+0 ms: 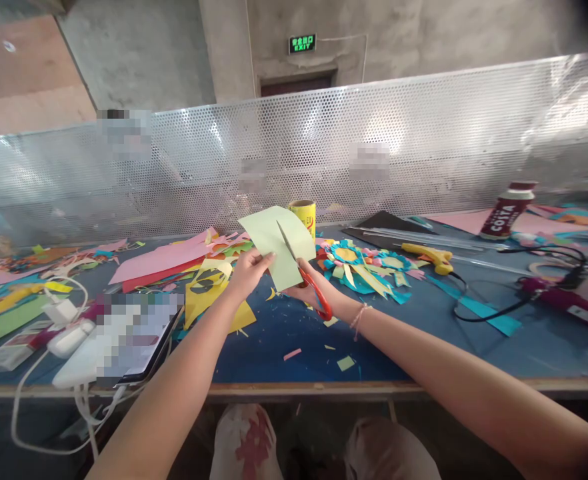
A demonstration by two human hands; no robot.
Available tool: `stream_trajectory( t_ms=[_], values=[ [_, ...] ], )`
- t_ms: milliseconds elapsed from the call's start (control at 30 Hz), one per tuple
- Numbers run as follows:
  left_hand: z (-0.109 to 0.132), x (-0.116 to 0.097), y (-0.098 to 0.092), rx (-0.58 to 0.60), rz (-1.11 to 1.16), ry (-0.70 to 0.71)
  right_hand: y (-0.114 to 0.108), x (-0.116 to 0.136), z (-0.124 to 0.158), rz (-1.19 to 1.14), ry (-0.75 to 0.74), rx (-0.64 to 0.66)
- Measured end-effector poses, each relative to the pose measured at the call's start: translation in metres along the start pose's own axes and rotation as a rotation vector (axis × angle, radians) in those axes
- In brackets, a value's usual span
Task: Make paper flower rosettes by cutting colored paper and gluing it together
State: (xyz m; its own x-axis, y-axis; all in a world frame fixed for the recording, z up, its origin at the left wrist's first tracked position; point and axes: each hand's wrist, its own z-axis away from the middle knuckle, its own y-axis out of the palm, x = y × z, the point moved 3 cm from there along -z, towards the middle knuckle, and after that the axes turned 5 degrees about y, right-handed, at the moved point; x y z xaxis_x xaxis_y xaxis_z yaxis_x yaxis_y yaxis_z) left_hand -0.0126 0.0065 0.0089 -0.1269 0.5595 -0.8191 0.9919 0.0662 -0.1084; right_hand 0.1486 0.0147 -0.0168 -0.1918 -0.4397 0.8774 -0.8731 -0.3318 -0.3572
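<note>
A pale green sheet of paper (264,233) is held up above the blue table, pinched at its lower left edge by my left hand (250,270). My right hand (319,287) grips a pair of scissors (321,297) with red handles. One scissor blade lies across the front of the paper, pointing up and left; the other blade is hidden. Behind the paper stands a yellow cylindrical can (304,215), partly covered. Below my left hand is yellow paper (241,317) with cut-outs. Blue and yellow paper flowers (347,253) with ribbon tails lie just beyond my right hand.
A yellow glue gun (431,257) with a black cord and clear glue sticks (414,237) lie to the right, near a dark red bottle (509,210). Pink sheets (164,257), a tablet (151,333) and white cables occupy the left. A perforated metal screen (324,147) borders the table's back.
</note>
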Motion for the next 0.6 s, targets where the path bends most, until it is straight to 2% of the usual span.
stream_trajectory(
  t_ms=[133, 267, 500, 600],
  values=[
    [0.0022, -0.0036, 0.0001, -0.008, 0.025, -0.034, 0.0007, 0.0042, 0.0010, 0.027, -0.054, 0.011],
    [0.0016, -0.0046, -0.0014, 0.014, 0.071, 0.006, -0.0001, 0.0044, 0.0024, 0.062, -0.100, 0.019],
    [-0.0060, -0.0020, -0.0075, -0.152, 0.170, -0.009, -0.0005, -0.0010, 0.0023, 0.104, -0.165, 0.037],
    [-0.0063, -0.0069, -0.0064, -0.159, 0.177, 0.035, -0.0003, -0.0010, 0.0027, 0.122, -0.164, 0.037]
  ],
)
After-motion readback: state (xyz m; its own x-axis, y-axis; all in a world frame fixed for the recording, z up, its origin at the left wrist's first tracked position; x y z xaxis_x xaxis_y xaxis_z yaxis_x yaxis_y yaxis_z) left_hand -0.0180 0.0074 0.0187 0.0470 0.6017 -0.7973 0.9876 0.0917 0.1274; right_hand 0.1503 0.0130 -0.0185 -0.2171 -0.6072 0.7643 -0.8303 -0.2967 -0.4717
